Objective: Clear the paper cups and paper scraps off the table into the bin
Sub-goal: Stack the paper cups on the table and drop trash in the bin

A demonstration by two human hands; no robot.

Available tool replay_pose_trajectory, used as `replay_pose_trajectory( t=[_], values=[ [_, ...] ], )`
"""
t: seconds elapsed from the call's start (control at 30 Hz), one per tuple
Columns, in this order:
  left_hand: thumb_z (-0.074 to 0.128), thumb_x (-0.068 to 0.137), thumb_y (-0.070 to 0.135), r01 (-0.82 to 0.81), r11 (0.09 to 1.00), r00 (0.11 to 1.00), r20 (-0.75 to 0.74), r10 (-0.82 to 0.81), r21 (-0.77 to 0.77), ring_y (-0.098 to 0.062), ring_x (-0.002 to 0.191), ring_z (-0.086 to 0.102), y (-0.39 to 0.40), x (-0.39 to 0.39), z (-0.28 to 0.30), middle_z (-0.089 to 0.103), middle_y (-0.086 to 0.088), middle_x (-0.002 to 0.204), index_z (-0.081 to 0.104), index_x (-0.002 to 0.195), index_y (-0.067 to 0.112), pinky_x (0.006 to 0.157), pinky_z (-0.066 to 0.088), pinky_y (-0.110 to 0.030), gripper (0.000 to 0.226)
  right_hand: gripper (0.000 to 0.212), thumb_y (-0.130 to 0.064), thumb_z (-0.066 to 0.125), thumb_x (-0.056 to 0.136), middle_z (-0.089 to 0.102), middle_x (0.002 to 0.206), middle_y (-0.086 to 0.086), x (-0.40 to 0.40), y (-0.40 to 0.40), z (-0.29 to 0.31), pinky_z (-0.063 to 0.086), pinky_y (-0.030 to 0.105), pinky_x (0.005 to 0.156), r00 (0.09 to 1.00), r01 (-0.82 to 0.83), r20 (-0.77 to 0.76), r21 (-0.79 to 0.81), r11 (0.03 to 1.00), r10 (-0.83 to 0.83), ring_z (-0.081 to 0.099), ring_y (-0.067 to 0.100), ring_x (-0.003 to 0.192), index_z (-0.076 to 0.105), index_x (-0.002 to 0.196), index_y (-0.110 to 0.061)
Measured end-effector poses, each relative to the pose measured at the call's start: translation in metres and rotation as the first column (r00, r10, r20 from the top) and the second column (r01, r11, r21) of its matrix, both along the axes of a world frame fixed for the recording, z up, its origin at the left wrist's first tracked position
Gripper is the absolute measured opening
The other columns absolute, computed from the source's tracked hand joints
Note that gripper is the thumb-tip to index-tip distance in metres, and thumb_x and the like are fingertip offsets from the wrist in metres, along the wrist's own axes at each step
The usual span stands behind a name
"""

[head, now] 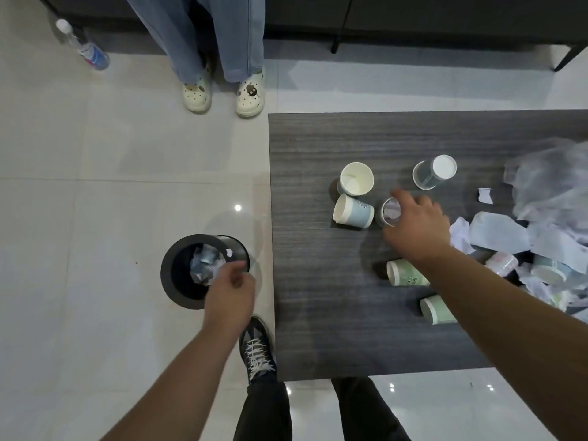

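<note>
A black round bin [167, 275] stands on the floor left of the dark table [318, 329], with cups and paper scraps inside. My left hand [230, 289] hovers over the bin's near rim, fingers loosely curled and holding nothing. My right hand [413, 226] reaches over the table, with finger and thumb round the rim of a scrap-filled paper cup [390, 211]. Nearby are an upright cup [356, 179], a blue cup on its side [353, 213], an upturned cup [434, 171] and two green cups [405, 273] lying under my forearm.
At the table's right edge lies a heap of paper scraps and cups [509, 237] beside a crumpled plastic bag [553, 179]. A person in jeans and pale clogs [222, 90] stands beyond the bin. A bottle [84, 46] lies on the floor at the far left.
</note>
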State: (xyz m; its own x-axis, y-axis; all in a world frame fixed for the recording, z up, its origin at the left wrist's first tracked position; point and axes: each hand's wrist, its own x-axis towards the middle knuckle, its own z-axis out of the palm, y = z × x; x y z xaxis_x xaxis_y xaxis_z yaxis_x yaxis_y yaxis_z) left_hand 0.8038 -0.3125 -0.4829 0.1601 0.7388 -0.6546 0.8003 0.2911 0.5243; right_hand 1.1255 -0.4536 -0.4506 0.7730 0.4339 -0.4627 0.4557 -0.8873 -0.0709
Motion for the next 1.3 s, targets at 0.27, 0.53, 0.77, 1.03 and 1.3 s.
replay_pose_trajectory(
  t=[0.27, 0.53, 0.77, 1.03, 1.3],
  values=[
    [0.078, 0.087, 0.052, 0.511, 0.837, 0.801, 0.245, -0.546, 0.195, -0.006, 0.119, 0.06, -0.055, 0.088, 0.039, 0.053, 0.011, 0.144, 0.039, 0.159, 0.046, 0.101, 0.053, -0.028, 0.082, 0.065, -0.061, 0.071, 0.078, 0.068, 0.112, 0.01, -0.058, -0.007, 0.062, 0.052, 0.044, 0.09, 0.995, -0.019, -0.087, 0.367, 0.93, 0.055, 0.063, 0.035, 0.108, 0.061, 0.133, -0.027],
    [0.082, 0.08, 0.06, 0.283, 0.947, 0.911, 0.267, -0.315, 0.151, 0.003, 0.111, 0.067, -0.045, 0.041, 0.032, 0.067, 0.025, 0.121, 0.058, 0.132, 0.049, 0.09, 0.06, -0.03, 0.059, 0.095, -0.094, 0.057, 0.073, 0.056, 0.128, -0.016, -0.092, -0.009, 0.048, 0.049, 0.033, 0.104, 0.855, 0.054, -0.499, 0.352, 0.935, 0.138, 0.059, 0.005, 0.11, 0.044, 0.154, -0.047],
    [0.088, 0.079, 0.06, 0.008, 0.999, 0.992, -0.127, -0.003, 0.043, -0.026, 0.119, 0.07, 0.023, -0.062, -0.028, 0.072, 0.007, 0.125, 0.057, 0.142, 0.03, 0.093, 0.057, -0.041, 0.076, 0.04, -0.032, 0.066, 0.098, 0.067, 0.107, -0.005, -0.051, -0.022, 0.027, 0.054, 0.038, 0.088, 0.94, 0.205, -0.329, 0.344, 0.916, -0.087, 0.065, 0.018, 0.086, 0.066, 0.137, -0.026],
    [0.064, 0.103, 0.041, 0.109, 0.972, 0.936, -0.308, -0.171, -0.209, -0.032, 0.109, 0.073, 0.009, -0.096, -0.049, 0.077, -0.005, 0.123, 0.07, 0.13, 0.024, 0.099, 0.056, -0.047, 0.032, 0.036, -0.023, 0.066, 0.092, 0.065, 0.113, 0.005, -0.032, -0.079, 0.026, 0.045, 0.032, 0.087, 0.933, 0.329, -0.203, 0.15, 0.933, -0.296, 0.064, 0.025, 0.101, 0.07, 0.128, -0.019],
    [0.071, 0.098, 0.035, 0.325, 0.924, 0.888, -0.273, -0.371, -0.201, -0.041, 0.11, 0.071, -0.083, 0.011, -0.01, 0.076, -0.013, 0.105, 0.064, 0.112, 0.018, 0.09, 0.048, -0.044, 0.023, 0.031, -0.023, 0.065, 0.095, 0.06, 0.115, 0.003, -0.02, -0.143, 0.039, 0.05, 0.035, 0.089, 0.89, 0.451, -0.193, 0.225, 0.864, -0.414, 0.064, 0.023, 0.102, 0.068, 0.126, -0.019]
  ],
)
